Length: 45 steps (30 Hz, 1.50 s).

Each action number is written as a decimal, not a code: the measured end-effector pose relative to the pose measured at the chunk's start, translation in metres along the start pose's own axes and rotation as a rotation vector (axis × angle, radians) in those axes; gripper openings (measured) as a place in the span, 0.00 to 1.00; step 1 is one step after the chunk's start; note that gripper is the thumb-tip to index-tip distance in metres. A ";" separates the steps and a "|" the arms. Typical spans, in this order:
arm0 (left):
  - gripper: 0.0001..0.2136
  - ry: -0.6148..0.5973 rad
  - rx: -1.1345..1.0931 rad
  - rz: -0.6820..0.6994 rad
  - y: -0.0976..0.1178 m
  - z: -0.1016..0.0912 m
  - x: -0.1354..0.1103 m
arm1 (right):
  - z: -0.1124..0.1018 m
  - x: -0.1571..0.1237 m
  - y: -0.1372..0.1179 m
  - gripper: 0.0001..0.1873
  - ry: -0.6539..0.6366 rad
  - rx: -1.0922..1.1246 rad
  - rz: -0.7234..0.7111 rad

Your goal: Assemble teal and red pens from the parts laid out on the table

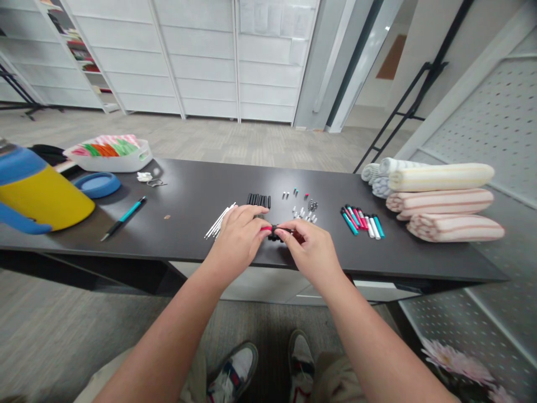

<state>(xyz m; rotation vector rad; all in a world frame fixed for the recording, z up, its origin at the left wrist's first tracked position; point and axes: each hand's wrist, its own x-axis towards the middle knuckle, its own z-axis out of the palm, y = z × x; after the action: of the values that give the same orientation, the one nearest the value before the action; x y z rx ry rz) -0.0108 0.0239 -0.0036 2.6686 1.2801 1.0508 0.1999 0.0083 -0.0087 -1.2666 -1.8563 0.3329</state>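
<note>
My left hand [240,228] pinches a red pen barrel [265,228] near the front of the table. My right hand [311,246] grips a dark piece at the barrel's other end; both hands meet there, and the fingers hide most of it. White thin sticks [216,223], like pen refills, lie beside my left hand. Behind the hands is a row of black tubes [259,200]. Small white and clear parts [304,214] lie beyond my right hand, with tiny metal bits [312,205] close by. Further right are several red, white and turquoise pen barrels [363,221].
Rolled striped towels [444,198] are stacked at the table's right end. On the left stand a yellow and blue flask [50,193], a blue lid [97,184] and a white basket [115,162] of colourful packets. A turquoise pen [125,218] lies before them on the dark table [188,190].
</note>
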 end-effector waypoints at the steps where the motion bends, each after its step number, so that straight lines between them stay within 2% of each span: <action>1: 0.07 0.005 -0.008 0.001 0.000 -0.001 0.000 | 0.000 0.000 0.000 0.06 0.000 0.002 -0.005; 5: 0.06 0.019 0.012 -0.007 0.002 -0.001 0.001 | -0.001 0.000 -0.002 0.06 -0.001 0.002 -0.003; 10: 0.14 -0.012 0.080 -0.005 0.004 0.002 0.001 | 0.000 0.000 -0.002 0.07 0.014 -0.002 0.013; 18: 0.08 0.019 0.055 -0.006 0.002 -0.001 0.000 | 0.000 0.000 -0.002 0.06 0.008 -0.014 -0.019; 23: 0.13 -0.003 0.113 0.034 0.004 0.002 0.000 | 0.000 0.000 -0.004 0.07 0.028 -0.018 -0.016; 32: 0.06 0.063 0.060 0.016 0.004 -0.001 -0.002 | 0.001 -0.001 -0.003 0.07 0.012 -0.036 -0.039; 37: 0.13 0.040 0.122 0.035 0.006 0.002 -0.002 | 0.000 0.000 -0.004 0.07 0.022 -0.029 -0.031; 42: 0.08 0.085 0.100 0.071 0.001 0.004 -0.003 | 0.001 -0.002 -0.003 0.07 0.005 -0.036 -0.032; 45: 0.09 0.123 0.109 0.079 0.001 0.002 -0.006 | 0.002 -0.003 -0.002 0.07 -0.012 -0.038 -0.042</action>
<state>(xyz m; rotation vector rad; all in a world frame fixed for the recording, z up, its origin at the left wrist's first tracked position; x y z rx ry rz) -0.0116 0.0202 -0.0084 2.7959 1.2984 1.2056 0.1974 0.0052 -0.0097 -1.2521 -1.9053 0.2844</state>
